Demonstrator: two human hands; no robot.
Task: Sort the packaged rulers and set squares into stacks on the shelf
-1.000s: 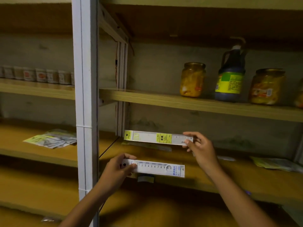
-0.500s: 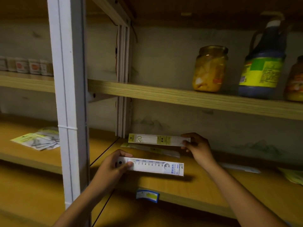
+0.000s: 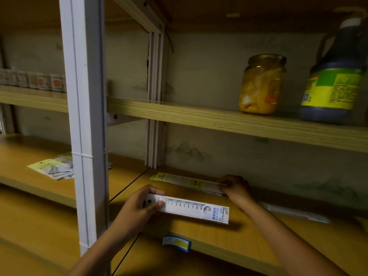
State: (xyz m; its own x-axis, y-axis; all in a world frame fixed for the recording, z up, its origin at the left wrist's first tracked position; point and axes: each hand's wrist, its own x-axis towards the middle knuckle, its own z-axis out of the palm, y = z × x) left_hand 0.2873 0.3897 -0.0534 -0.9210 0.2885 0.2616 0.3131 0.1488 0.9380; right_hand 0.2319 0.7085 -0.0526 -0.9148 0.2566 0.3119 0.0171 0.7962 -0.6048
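On the middle shelf (image 3: 249, 238), right of the white post (image 3: 83, 124), the left hand (image 3: 137, 208) pinches the left end of a white ruler (image 3: 191, 209), thumb on its face, fingers curled over the top edge; the ruler is level above the board, near the front edge. Behind it, close to the back wall, the right hand (image 3: 235, 188) grips the right end of a yellow-tagged ruler (image 3: 187, 182) lying on a low stack. Bare board stays free to the right, up to another pack (image 3: 294, 213). Set squares (image 3: 53, 168) lie left of the post. Jar (image 3: 262, 84) and bottle (image 3: 334, 76) stand overhead.
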